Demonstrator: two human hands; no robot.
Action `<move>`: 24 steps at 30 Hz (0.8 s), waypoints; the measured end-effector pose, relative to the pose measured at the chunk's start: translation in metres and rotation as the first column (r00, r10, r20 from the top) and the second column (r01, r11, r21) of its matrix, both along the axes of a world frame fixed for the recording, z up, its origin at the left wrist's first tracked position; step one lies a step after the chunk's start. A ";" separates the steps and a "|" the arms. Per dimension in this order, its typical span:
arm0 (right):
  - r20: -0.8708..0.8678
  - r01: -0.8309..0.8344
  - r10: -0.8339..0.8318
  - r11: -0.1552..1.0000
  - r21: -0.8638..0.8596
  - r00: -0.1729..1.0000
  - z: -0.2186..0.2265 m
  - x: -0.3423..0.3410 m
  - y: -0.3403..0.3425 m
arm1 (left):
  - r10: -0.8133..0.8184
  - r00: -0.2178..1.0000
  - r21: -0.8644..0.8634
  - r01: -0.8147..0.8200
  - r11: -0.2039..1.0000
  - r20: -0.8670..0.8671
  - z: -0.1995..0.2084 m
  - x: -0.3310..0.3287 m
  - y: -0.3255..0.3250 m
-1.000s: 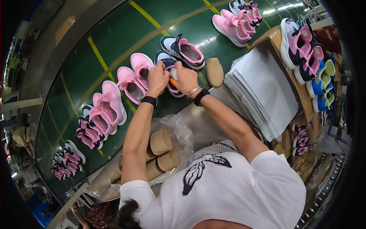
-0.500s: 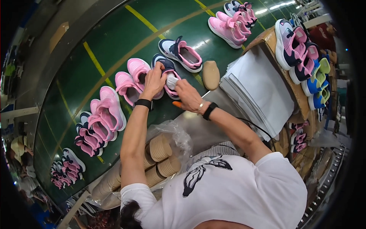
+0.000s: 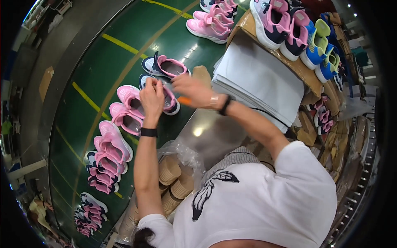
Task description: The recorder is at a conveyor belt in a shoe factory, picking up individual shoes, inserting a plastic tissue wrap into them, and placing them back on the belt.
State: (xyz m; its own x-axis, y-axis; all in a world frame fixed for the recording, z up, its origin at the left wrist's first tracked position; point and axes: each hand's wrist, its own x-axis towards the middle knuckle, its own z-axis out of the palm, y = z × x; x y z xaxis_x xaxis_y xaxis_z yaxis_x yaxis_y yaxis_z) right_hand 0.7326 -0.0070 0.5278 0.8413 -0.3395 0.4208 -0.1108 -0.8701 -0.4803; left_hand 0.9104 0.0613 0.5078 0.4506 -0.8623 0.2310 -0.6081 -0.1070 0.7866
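Observation:
A navy and pink child's sneaker [image 3: 171, 108] with a white sole sits on the green table under both hands. My left hand [image 3: 152, 99] is closed, its fingertips gripping the sneaker's upper around the strap. Above the shoe's opening, my right hand [image 3: 196, 91] is smeared by motion, its fingertips close to the strap. Something orange [image 3: 185, 100] shows by its thumb. The matching sneaker [image 3: 171, 67] lies just beyond, and a beige foot-shaped piece [image 3: 202, 76] is partly hidden behind my right hand.
Pink sneakers [image 3: 131, 99] and several more pairs run down the left of the green table [image 3: 99, 53]. A stack of white paper sheets [image 3: 260, 78] leans against a cardboard box [image 3: 285, 60] topped with sneakers. Stacked beige pieces [image 3: 169, 169] stand in clear plastic near my body.
The view has shifted, moving the table leftward. The white crumpled wad in the shoe's opening no longer shows there. My right hand has lifted from the opening toward the strap.

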 end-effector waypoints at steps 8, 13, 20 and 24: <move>-0.273 0.411 -0.389 0.911 0.027 0.880 0.028 -0.225 -0.064 | 0.046 0.994 0.400 -0.001 0.917 -0.104 -0.079 -0.142 -0.055; -0.124 0.476 -0.464 0.803 0.359 0.877 0.000 -0.242 -0.086 | 0.506 0.852 0.670 -0.301 0.679 -0.130 -0.113 -0.157 -0.060; 0.061 0.101 -0.752 0.168 0.980 0.656 -0.003 -0.231 -0.080 | 0.289 0.856 0.410 -0.101 0.906 -0.428 -0.108 -0.145 -0.059; 0.209 -0.183 -0.741 0.117 0.976 0.638 0.005 -0.203 -0.066 | 0.336 0.867 0.219 -0.270 0.938 -0.369 -0.096 -0.141 -0.051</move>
